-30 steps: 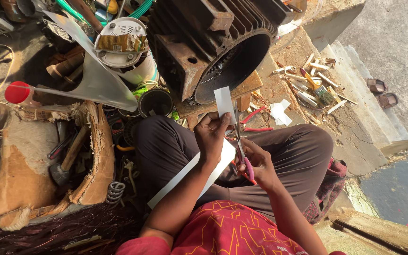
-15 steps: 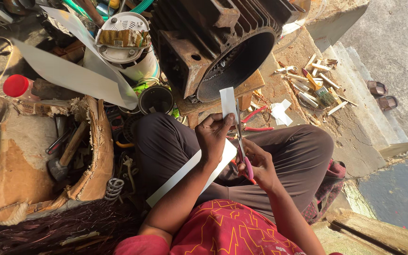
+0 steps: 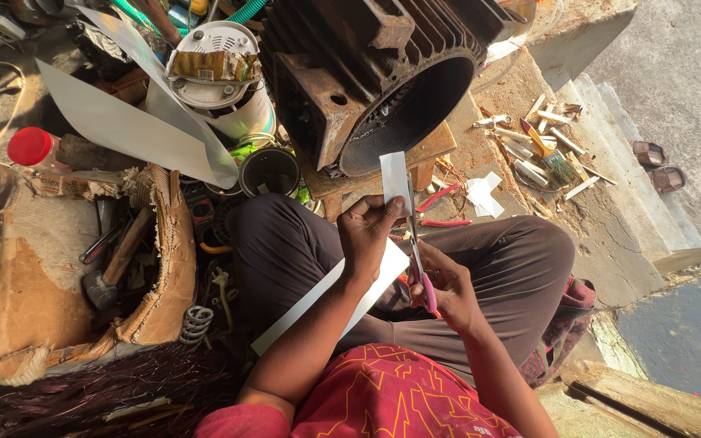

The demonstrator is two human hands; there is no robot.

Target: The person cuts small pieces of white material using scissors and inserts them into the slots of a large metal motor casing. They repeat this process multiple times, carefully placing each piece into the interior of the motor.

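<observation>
My left hand (image 3: pixel 369 237) pinches a long white paper strip (image 3: pixel 318 304) that runs from my lap up past my fingers, its narrow upper end (image 3: pixel 393 178) sticking out above the hand. My right hand (image 3: pixel 450 285) grips pink-handled scissors (image 3: pixel 420 264). The blades point upward along the right edge of the strip, beside my left fingers. Both hands hover over my crossed legs in dark trousers (image 3: pixel 521 268).
A rusty motor housing (image 3: pixel 371 77) sits on a wooden stool ahead. A torn cardboard box (image 3: pixel 50 284) with a hammer (image 3: pixel 115 268) lies left, copper wire (image 3: pixel 99 389) below it. Red-handled pliers (image 3: pixel 440 207), paper scraps (image 3: pixel 484 195), a brush (image 3: pixel 555 161) and sandals (image 3: pixel 659 166) lie right.
The view has shifted slightly. Both hands keep the same grip, and the scissors stay against the strip's edge with little visible movement.
</observation>
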